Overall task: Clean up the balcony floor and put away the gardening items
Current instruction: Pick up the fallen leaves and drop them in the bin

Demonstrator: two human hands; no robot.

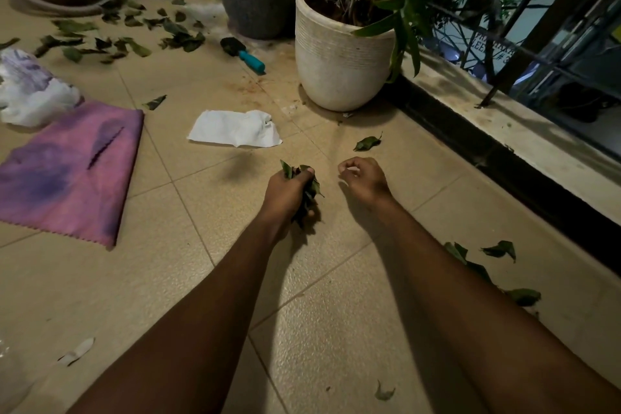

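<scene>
Gathering litter by the fistful, on present evidence. The left hand (289, 190) grips a wad of leaves (309, 191), fingers curled tight round it just above the floor (201, 279). My guess is that it serves as the store, so the other hand stays free for picking.

- Right hand (363, 178): loosely curled, nothing visible in it, thumb and forefinger close together as if readied for a pinch.
- Single leaf (367, 143) lies at one o'clock from that hand, near but apart. Likely the next pick.
- More fallen leaves (497, 250) at four o'clock, beside the right forearm; the thick scatter (117, 33) is well off at ten o'clock.
- Trowel (247, 55), teal handle, lies flat at eleven o'clock, just beside the white pot (339, 54). Not yet put away.
- Paper towel (235, 129) at twelve o'clock and purple cloth (67, 171) at nine o'clock, both flat on the tiles.

Judgement: early in the job; most debris remains down.
</scene>
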